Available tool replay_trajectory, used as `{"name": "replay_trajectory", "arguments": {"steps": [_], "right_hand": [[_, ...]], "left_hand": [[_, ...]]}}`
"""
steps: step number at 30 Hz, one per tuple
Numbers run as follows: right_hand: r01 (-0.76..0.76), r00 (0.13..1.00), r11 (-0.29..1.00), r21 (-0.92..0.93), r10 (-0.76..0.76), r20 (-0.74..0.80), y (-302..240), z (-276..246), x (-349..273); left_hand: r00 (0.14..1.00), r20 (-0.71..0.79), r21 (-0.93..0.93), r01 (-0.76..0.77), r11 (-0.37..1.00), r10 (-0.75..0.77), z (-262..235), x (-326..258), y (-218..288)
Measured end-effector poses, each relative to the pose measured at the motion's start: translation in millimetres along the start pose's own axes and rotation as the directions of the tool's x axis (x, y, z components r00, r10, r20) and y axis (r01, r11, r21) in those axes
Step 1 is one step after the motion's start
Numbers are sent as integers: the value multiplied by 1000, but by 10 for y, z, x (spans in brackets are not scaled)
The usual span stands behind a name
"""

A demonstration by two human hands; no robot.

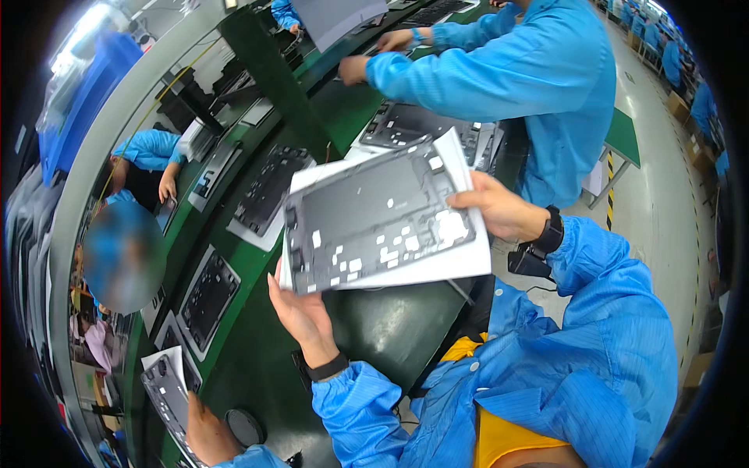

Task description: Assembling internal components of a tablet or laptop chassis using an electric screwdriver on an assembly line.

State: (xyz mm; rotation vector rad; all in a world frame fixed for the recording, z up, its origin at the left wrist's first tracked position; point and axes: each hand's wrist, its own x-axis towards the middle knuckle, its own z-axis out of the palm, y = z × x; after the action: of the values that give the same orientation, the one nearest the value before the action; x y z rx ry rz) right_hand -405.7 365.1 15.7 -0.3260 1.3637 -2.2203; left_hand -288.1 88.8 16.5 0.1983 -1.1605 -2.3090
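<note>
Head view: I hold the grey panel [378,214] on its white sheet [460,261] above the green belt [257,327], left hand [300,316] gripping the lower edge, right hand [499,210] clasping the upper corner (fingertips partly hidden). Best kept level, with thumbs off the white patches.

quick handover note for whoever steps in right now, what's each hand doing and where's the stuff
Left hand: grips the lower edge of the grey panel on its white sheet, from underneath.
Right hand: holds the same panel's right edge, thumb on top.
Panel is lifted and tilted above the green conveyor, not resting on it.
More panels on sheets lie along the conveyor; a co-worker's hand touches one at lower left.
Done: panel picked up. Left: it is not yet set down anywhere.
</note>
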Motion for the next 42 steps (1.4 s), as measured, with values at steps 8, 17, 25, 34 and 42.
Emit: {"name": "replay_trajectory", "arguments": {"steps": [8, 17, 25, 34, 42], "right_hand": [[140, 971, 988, 66, -124, -202, -185, -825, 19], [177, 952, 982, 60, -155, -265, 8, -1496, 477], [196, 936, 977, 80, -163, -312, 75, -2269, 689], [71, 908, 997, -43, -83, -410, -370, -2043, 174], [246, 958, 806, -538, -288, 7, -603, 72, 95]], "left_hand": [[975, 173, -27, 149, 988, -143, 131, 147, -479], [969, -241, 466, 64, 883, 57, -446, -41, -316], [975, -150, 588, -48, 807, 167, -119, -197, -781], [966, -43, 788, -125, 604, 255, -132, -975, -394], [898, -245, 855, 378, -356, 365, -529, -1556, 244]]}}
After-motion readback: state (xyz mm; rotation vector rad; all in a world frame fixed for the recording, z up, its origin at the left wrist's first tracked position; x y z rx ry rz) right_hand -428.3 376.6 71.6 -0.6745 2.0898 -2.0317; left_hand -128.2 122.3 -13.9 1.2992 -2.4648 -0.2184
